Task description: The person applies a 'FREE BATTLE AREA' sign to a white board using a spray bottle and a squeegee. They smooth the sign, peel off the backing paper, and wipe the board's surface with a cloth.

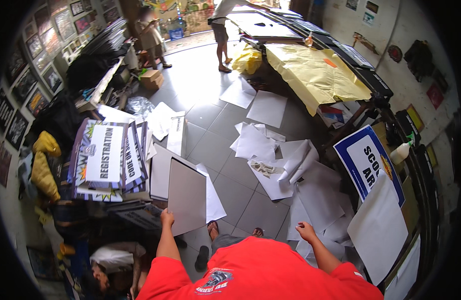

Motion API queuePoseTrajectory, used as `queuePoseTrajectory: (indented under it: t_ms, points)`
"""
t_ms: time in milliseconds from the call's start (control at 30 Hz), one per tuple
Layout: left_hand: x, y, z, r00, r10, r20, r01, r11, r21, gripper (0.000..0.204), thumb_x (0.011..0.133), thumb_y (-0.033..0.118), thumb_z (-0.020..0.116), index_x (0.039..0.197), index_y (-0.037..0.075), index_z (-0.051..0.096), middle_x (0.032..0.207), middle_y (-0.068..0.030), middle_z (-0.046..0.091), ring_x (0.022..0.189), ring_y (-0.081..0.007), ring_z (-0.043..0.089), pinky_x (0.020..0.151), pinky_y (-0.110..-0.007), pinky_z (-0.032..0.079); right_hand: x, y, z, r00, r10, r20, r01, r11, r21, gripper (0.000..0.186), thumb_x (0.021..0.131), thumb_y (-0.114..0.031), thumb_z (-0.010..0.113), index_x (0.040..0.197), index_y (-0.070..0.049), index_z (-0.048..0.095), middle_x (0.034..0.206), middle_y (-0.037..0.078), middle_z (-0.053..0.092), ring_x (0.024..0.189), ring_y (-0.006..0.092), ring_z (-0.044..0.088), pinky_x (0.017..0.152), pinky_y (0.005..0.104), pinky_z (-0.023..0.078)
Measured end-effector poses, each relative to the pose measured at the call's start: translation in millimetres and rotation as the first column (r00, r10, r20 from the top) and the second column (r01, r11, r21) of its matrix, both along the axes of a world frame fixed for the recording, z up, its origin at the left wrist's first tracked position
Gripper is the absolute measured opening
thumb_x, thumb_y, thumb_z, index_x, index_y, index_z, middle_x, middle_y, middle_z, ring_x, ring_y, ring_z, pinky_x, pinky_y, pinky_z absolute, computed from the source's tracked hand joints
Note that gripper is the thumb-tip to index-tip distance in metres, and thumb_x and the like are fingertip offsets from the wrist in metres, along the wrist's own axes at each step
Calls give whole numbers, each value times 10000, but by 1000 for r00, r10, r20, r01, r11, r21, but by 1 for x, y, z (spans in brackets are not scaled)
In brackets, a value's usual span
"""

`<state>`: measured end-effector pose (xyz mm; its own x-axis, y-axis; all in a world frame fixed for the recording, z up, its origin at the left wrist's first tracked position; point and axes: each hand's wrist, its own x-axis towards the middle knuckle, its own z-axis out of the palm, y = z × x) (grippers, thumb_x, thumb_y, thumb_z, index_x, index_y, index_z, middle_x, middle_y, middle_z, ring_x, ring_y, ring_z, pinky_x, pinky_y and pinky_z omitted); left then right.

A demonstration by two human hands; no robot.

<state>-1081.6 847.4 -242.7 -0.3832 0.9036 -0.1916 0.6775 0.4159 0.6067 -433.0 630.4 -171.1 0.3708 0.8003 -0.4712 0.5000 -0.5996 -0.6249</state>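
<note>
My left hand grips the lower left edge of a flat grey board, which is tilted up beside the stack at the left. My right hand is out to the right above scattered white paper sheets, fingers loosely bent and apart, holding nothing I can see. To its right, a large white sheet partly covers a blue-bordered sign board; I cannot tell whether the sheet is falling or leaning. Beside the grey board is a pile of printed sign boards with purple edges.
A long table covered with yellow paper runs along the right. Loose sheets litter the tiled floor. A person is low at the lower left; two others stand farther off. A white bottle is at the right.
</note>
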Motion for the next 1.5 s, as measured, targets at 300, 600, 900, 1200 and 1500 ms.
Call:
queuePoseTrajectory:
  t_ms: [300,600,900,1200,1500]
  points:
    - [-63,134,-95,998,11,54,-1,984,-178,265,835,100,640,1098,69,655,1004,-177,691,938,-321,670,808,-419,510,-90,-91,13,988,88,127,-33,924,-380,568,812,-414,680,1213,-21,592,1127,195,651,1054,322,628,901,391,491]
    - [-131,167,-170,994,88,-68,-102,966,-236,291,826,86,606,1115,78,642,1105,-185,649,1018,-388,618,863,-451,492,-181,-115,40,1000,-27,-7,22,919,-394,480,840,-316,644,1220,-28,593,1124,172,665,1032,300,646,885,369,502]
    - [-159,165,-174,978,196,-74,-209,924,-321,296,815,75,554,1104,22,590,1103,-226,633,1040,-391,603,893,-433,482,-226,-50,81,998,-56,8,54,919,-391,439,852,-259,639,1230,-41,584,1143,176,655,1033,296,647,883,365,507]
    - [-151,151,-148,990,137,-35,-141,973,-182,435,765,164,696,1146,6,560,1094,-250,630,1041,-407,598,905,-438,470,-233,-54,69,995,-92,-25,79,947,-310,474,846,-271,660,1249,-41,566,1183,184,633,1066,305,630,911,377,497]
    - [27,72,-121,920,-352,174,390,871,-300,353,843,231,665,1130,36,597,1090,-211,636,1024,-317,602,897,-410,469,-223,-145,28,943,-331,-28,326,939,-110,459,842,-257,668,1232,-36,571,1132,187,649,1016,287,645,858,367,509]
